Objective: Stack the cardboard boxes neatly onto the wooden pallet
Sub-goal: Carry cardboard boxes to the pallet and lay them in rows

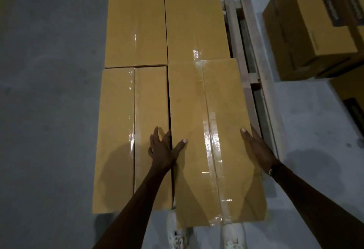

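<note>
The near-right box [208,140], taken here as the landmark, lies lengthwise away from the person, its taped seam running along that long axis, and its near end overhangs the stack toward the white shoes [233,237].

To its left, the near-left box [130,136] sits flush alongside, with only a narrow dark seam between them. The left hand [162,150] straddles that seam: its fingers [155,136] are spread flat on the near-left box while the thumb rests on the landmark box. Beyond the landmark, two more boxes [167,18] butt against its far end.

The right hand [256,150] lies along the landmark's right edge, fingers straight and together, pressing rather than gripping. Both hands seem equally near.

Right of the landmark, the wooden pallet [250,65] shows bare slats, so the box can likely slide forward; the far boxes would stop it. Farther right, more cartons [311,27] stand on the floor [43,91], well apart.
</note>
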